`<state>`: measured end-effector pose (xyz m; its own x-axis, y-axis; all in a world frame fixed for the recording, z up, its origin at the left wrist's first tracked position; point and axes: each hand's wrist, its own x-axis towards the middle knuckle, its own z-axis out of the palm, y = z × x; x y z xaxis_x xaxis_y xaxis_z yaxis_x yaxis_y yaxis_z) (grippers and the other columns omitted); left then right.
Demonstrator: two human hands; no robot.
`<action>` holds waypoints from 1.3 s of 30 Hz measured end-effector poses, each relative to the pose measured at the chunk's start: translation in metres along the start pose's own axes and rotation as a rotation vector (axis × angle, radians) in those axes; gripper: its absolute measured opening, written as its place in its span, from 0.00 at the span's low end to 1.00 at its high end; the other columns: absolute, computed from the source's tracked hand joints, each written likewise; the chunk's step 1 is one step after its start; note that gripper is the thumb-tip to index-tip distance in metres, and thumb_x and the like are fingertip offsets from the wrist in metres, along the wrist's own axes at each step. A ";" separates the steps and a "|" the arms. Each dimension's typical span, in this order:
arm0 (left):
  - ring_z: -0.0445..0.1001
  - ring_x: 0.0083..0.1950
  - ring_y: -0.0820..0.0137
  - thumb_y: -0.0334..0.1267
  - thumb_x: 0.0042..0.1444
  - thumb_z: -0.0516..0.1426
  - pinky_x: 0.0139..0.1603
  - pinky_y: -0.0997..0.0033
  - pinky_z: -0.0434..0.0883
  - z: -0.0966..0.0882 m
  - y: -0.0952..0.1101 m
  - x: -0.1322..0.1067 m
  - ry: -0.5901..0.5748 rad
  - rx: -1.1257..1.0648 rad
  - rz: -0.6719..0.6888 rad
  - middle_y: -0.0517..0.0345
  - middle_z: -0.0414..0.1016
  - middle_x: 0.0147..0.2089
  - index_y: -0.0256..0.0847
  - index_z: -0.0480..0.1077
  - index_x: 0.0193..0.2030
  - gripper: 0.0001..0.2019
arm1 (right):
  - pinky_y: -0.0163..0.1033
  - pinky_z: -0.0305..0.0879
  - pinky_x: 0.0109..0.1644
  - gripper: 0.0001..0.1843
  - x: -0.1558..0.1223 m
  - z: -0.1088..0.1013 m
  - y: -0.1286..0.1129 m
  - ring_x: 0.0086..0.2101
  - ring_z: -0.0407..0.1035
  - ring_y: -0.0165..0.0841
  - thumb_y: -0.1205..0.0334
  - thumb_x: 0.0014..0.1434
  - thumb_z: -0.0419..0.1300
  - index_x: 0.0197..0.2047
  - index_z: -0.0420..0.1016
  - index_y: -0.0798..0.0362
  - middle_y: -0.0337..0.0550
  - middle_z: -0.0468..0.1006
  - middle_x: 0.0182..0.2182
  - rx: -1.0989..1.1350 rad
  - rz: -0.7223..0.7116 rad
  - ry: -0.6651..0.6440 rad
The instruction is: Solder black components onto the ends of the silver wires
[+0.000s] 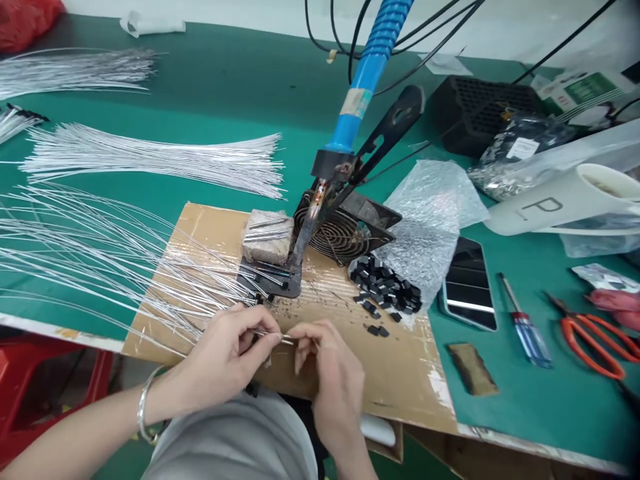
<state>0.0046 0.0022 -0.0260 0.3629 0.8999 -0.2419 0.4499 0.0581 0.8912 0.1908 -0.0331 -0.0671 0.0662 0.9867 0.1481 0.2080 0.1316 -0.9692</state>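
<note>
My left hand [240, 340] pinches a thin silvery wire [287, 340] between thumb and fingers, low over the front of a cardboard sheet [400, 387]. My right hand [330, 373] has its fingertips closed at the wire's other end; the exact tip is hidden. To the left fans out a loose bunch of white wires [150, 267], some with small black ends resting on a dark plate [290, 287]. Just beyond my hands stands a soldering iron [313, 217] with a blue handle, pointing down. Beside it, thin metal pieces lie on a greyish block [267, 250].
A small fan [333, 233] stands behind the iron. Small black pieces [385, 283] are heaped on bubble wrap [425, 213]. To the right lie a phone [469, 283], a screwdriver [530, 337] and orange-handled scissors [595, 340]. A white jug [545, 203] lies behind; another wire bundle [150, 157] lies back left.
</note>
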 end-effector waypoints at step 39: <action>0.56 0.25 0.73 0.47 0.68 0.58 0.24 0.71 0.51 -0.004 0.011 0.004 0.028 -0.216 -0.096 0.63 0.63 0.25 0.41 0.74 0.35 0.14 | 0.31 0.48 0.22 0.13 0.019 0.003 -0.024 0.18 0.55 0.21 0.49 0.56 0.76 0.32 0.88 0.51 0.31 0.65 0.18 0.705 0.652 -0.060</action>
<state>0.0080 0.0079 -0.0158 0.3031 0.8970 -0.3217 0.2948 0.2328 0.9268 0.1843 -0.0175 -0.0415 -0.0923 0.8866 -0.4532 -0.4876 -0.4371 -0.7558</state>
